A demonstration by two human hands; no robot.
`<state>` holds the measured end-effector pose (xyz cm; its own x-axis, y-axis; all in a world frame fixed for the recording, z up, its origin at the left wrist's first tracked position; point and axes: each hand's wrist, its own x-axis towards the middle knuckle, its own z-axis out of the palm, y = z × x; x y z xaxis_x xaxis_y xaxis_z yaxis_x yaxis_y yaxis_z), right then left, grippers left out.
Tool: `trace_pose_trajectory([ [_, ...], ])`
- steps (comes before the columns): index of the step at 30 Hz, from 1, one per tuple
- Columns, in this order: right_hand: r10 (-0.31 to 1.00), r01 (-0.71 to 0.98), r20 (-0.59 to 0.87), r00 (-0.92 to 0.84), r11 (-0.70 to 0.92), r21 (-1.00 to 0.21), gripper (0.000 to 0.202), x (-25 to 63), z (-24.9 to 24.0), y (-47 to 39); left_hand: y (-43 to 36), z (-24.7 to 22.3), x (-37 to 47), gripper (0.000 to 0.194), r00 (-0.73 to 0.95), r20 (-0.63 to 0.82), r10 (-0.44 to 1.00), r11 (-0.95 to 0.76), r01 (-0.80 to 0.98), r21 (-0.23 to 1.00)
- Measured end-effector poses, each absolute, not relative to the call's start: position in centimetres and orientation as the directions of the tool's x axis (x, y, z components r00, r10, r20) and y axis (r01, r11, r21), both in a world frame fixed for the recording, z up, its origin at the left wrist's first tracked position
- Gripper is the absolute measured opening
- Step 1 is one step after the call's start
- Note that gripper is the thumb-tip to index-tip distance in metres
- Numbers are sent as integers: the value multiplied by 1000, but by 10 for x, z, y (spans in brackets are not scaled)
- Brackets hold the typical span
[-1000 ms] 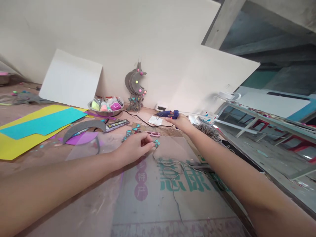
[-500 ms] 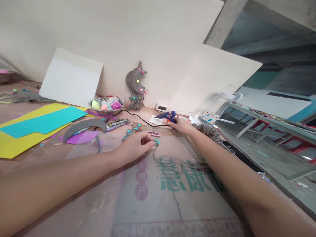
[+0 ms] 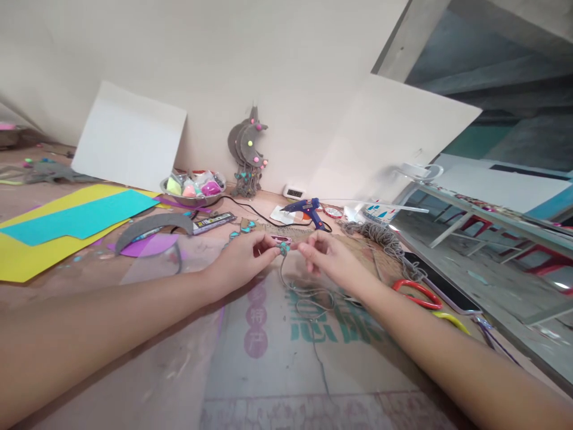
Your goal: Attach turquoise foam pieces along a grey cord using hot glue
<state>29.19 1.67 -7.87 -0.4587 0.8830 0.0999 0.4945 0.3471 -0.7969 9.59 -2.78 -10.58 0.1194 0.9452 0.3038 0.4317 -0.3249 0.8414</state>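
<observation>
My left hand (image 3: 245, 258) pinches a small teal flower-like piece (image 3: 283, 248) between thumb and fingertips. A thin grey cord (image 3: 283, 276) hangs from the piece and curls over the plastic sheet (image 3: 277, 370) below. Close to its right side is my right hand (image 3: 329, 258), thumb and fingers drawn together; what they hold, if anything, cannot be made out. Just beyond both hands a blue and orange glue gun (image 3: 307, 209) rests on the table, its nozzle pointing left. A pink-handled cutter (image 3: 282, 239) lies partly hidden behind the teal piece.
A grey cord bundle (image 3: 380, 237), red-handled scissors (image 3: 416, 294) and a phone (image 3: 441, 283) lie at right. A bowl of coloured clay packs (image 3: 194, 190) stands at back left, near teal card (image 3: 85, 218). A grey moon ornament (image 3: 248, 146) hangs on the wall.
My right hand has let go of the glue gun and come back towards my left hand. My left hand keeps the teal piece. The red-handled scissors now show beside my right forearm.
</observation>
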Motion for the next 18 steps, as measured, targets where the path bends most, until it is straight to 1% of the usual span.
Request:
trace_pose_trajectory([
  [1, 869, 398, -12, -495, 214, -892, 36, 286, -80, 8, -28, -105, 96, 18, 122, 317, 941, -337, 432, 836],
  [2, 847, 321, -94, -523, 93, -942, 38, 280, -82, 1, -29, -104, 96, 17, 123, 326, 937, -346, 432, 833],
  [4, 788, 202, -181, -589, -73, -977, 41, 275, -86, -7, -29, -103, 95, 16, 115, 336, 935, -352, 433, 830],
  [6, 770, 143, -190, -609, -129, -981, 41, 274, -89, -6, -29, -103, 94, 16, 97, 337, 936, -343, 453, 823],
  [7, 785, 134, -172, -596, -113, -984, 40, 275, -90, -3, -28, -103, 94, 16, 89, 336, 938, -338, 463, 820],
  [9, 843, 161, -78, -533, 11, -987, 36, 280, -92, 5, -27, -104, 93, 17, 90, 323, 942, -326, 472, 819],
  [11, 877, 254, 86, -472, 229, -940, 28, 285, -94, 12, -26, -106, 93, 17, 99, 309, 946, -318, 466, 825],
  [13, 856, 387, 244, -457, 438, -811, 19, 290, -95, 17, -26, -107, 93, 18, 113, 292, 950, -311, 454, 835],
  [15, 801, 487, 358, -480, 583, -650, 15, 292, -95, 20, -26, -107, 94, 19, 127, 276, 953, -303, 439, 846],
  [18, 680, 527, 467, -565, 733, -430, 13, 294, -92, 21, -27, -107, 95, 19, 140, 262, 955, -298, 435, 850],
])
